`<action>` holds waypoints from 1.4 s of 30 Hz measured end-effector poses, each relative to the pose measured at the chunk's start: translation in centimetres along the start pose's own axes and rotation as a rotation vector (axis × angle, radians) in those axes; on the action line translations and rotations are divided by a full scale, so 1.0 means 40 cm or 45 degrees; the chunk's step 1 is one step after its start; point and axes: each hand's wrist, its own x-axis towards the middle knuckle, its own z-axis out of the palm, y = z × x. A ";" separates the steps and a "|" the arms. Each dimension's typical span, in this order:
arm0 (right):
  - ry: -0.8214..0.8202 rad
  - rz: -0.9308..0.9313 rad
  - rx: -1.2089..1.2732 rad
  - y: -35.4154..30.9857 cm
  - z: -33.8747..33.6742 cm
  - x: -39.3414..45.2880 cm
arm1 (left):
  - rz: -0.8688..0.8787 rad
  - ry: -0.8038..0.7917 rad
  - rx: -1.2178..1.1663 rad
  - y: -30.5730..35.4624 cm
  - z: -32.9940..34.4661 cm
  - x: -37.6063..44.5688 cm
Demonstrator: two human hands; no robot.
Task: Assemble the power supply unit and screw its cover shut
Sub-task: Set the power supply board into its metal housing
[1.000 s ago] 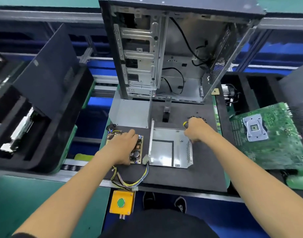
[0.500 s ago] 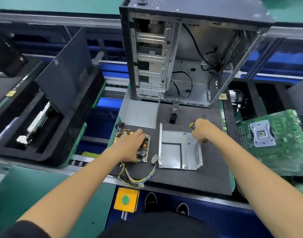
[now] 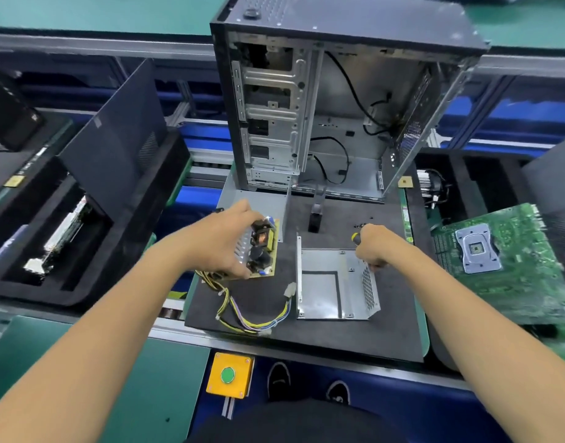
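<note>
My left hand (image 3: 225, 241) grips the power supply circuit board (image 3: 262, 251) by its edges and holds it tilted above the black mat (image 3: 338, 334). Its yellow and purple wire bundle (image 3: 252, 314) trails down onto the mat. To the right lies the open silver power supply casing (image 3: 334, 282), with a perforated right wall. My right hand (image 3: 372, 247) is curled round a yellow-and-black screwdriver (image 3: 355, 238) at the casing's far right corner. A flat grey metal cover (image 3: 252, 206) lies behind the board.
An open computer case (image 3: 338, 100) stands upright at the back of the mat. A few small screws (image 3: 361, 224) lie near my right hand. A green motherboard (image 3: 505, 263) sits at the right, black foam trays (image 3: 67, 238) at the left, a yellow button box (image 3: 230, 375) below.
My left hand has lifted the circuit board off the mat and tilted it up. The right hand stays at the casing's corner with the screwdriver.
</note>
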 end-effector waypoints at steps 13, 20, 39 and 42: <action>0.251 0.016 0.576 0.058 -0.054 -0.018 | 0.408 0.162 0.178 0.229 -0.245 0.103; 0.010 -0.240 1.706 0.107 -0.141 -0.049 | 0.546 0.035 0.345 0.270 -0.160 0.214; -0.380 -0.367 1.771 0.163 -0.132 -0.051 | 0.961 0.055 0.742 0.361 -0.082 0.261; -0.383 -0.396 1.665 0.172 -0.131 -0.059 | 0.970 0.079 0.772 0.358 -0.073 0.260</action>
